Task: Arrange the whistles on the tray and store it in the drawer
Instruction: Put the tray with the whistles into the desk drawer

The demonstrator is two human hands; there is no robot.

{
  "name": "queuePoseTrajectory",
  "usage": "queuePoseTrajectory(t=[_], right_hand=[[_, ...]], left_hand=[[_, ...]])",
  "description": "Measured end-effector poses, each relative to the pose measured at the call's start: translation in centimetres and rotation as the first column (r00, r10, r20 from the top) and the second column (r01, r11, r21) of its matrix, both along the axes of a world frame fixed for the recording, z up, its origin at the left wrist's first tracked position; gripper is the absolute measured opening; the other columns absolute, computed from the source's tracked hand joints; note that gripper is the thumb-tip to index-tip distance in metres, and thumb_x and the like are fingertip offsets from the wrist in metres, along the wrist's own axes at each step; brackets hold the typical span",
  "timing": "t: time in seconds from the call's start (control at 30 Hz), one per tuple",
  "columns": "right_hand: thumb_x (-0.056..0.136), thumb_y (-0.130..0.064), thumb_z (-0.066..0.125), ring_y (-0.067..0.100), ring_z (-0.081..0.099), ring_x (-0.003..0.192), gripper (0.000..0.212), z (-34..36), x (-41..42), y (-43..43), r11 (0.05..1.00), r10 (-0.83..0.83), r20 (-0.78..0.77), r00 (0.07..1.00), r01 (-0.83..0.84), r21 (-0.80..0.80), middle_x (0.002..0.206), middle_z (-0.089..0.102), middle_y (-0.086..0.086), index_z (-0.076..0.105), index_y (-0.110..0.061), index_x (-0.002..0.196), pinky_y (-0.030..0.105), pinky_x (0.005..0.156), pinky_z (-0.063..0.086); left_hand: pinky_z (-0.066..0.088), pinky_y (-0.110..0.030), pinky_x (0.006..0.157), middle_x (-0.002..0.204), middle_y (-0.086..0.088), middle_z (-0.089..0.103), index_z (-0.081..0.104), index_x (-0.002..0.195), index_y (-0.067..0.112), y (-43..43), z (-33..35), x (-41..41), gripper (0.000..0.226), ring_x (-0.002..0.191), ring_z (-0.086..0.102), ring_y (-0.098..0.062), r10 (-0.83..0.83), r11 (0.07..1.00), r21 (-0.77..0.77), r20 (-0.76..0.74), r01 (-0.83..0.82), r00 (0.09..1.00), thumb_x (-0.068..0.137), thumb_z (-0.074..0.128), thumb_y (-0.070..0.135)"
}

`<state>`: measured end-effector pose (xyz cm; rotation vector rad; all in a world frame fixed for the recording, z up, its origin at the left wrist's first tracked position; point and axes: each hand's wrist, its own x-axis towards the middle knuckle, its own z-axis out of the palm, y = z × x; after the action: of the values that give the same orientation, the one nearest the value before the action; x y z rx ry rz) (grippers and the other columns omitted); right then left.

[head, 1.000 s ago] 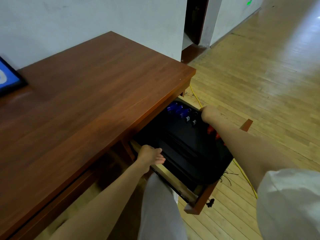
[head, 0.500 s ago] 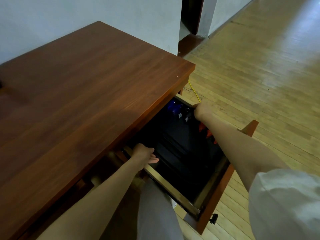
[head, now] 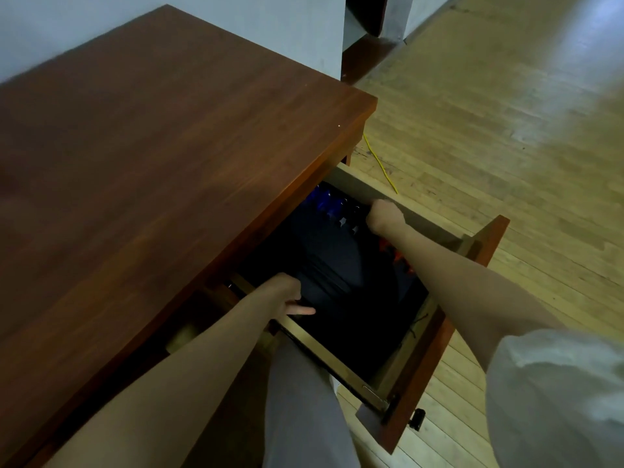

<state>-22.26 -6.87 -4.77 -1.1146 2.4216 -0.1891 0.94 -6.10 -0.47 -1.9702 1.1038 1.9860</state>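
A black tray [head: 337, 275] lies low inside the open drawer [head: 435, 349] under the desk's right end. Blue whistles [head: 326, 202] and dark ones [head: 351, 216] sit at the tray's far end, half under the desktop. Red whistles [head: 393, 253] show beside my right forearm. My left hand [head: 283, 293] holds the tray's near left edge, with one finger stretched out over the drawer's side wall. My right hand [head: 385, 216] is curled round the tray's far right edge, close to the drawer's right wall.
The brown wooden desk [head: 152, 146] covers the left half of the view, its top overhanging the drawer's back. A yellow cable [head: 380, 163] runs over the wooden floor [head: 506, 146] to the right. The drawer front carries a dark knob [head: 418, 418]. My leg stands beside the drawer.
Both hands have lowered the tray from above the drawer's rim down into it and pushed it further in under the desktop. The view has tilted down and right.
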Motion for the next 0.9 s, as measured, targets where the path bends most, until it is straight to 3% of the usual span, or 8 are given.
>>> queuePoseTrajectory(t=[0.17,0.37,0.47,0.6,0.73,0.9], right_hand=[[0.095,-0.005,0.043,0.035,0.061,0.107,0.027,-1.5,0.2,0.2,0.998,-0.05,0.107,0.993,0.046,0.042,0.118,0.062,0.022,0.06,0.004,0.113,0.031,0.072,0.044],[0.095,-0.005,0.042,0.034,0.061,0.105,0.029,-3.3,-0.1,0.4,0.998,-0.057,0.179,0.982,0.052,0.033,0.117,0.063,0.023,0.061,0.002,0.116,0.03,0.071,0.042],[0.094,-0.004,0.042,0.035,0.06,0.106,0.032,-4.1,-0.3,0.6,0.999,-0.049,0.194,0.98,0.044,0.031,0.118,0.062,0.023,0.06,0.001,0.12,0.031,0.073,0.043],[0.093,-0.005,0.041,0.036,0.058,0.11,0.034,-4.8,-0.4,0.8,1.0,-0.001,0.185,0.983,-0.002,0.015,0.123,0.058,0.022,0.056,-0.003,0.124,0.037,0.088,0.047],[0.093,-0.004,0.042,0.035,0.056,0.114,0.037,-5.1,-0.6,0.8,1.0,0.013,0.185,0.983,-0.013,0.0,0.126,0.056,0.02,0.056,-0.007,0.127,0.037,0.093,0.046],[0.093,-0.002,0.041,0.036,0.053,0.12,0.042,-4.8,-0.6,0.7,0.999,0.039,0.167,0.985,-0.039,-0.005,0.13,0.054,0.022,0.051,-0.01,0.133,0.038,0.098,0.043]], left_hand=[[0.059,-0.039,0.072,0.15,-0.014,0.03,0.036,0.141,0.003,0.0,-0.3,-0.8,0.046,0.08,0.06,-0.033,-0.047,0.996,0.082,0.053,0.043,0.997,0.095,0.039,-0.007],[0.052,-0.042,0.094,0.153,-0.018,0.018,0.029,0.144,0.002,-0.3,-1.0,-1.5,0.05,0.116,0.05,-0.041,-0.04,0.994,0.1,0.062,0.033,0.997,0.096,0.035,-0.01],[0.05,-0.042,0.097,0.151,-0.018,0.023,0.03,0.143,0.003,-0.4,-1.5,-1.7,0.049,0.12,0.051,-0.035,-0.065,0.995,0.085,0.085,0.058,0.994,0.096,0.034,-0.01],[0.047,-0.042,0.1,0.15,-0.016,0.026,0.028,0.144,0.006,-0.2,-2.1,-1.7,0.051,0.122,0.052,-0.03,-0.097,0.993,0.08,0.094,0.09,0.991,0.096,0.033,-0.01],[0.047,-0.042,0.1,0.153,-0.014,0.021,0.023,0.147,0.007,-0.3,-2.6,-1.7,0.055,0.124,0.051,-0.029,-0.06,0.996,0.073,0.096,0.053,0.994,0.096,0.033,-0.011],[0.048,-0.042,0.1,0.148,-0.015,0.03,0.03,0.144,0.006,-0.5,-3.5,-1.5,0.053,0.123,0.052,-0.029,-0.018,0.998,0.054,0.099,0.012,0.995,0.094,0.035,-0.012]])
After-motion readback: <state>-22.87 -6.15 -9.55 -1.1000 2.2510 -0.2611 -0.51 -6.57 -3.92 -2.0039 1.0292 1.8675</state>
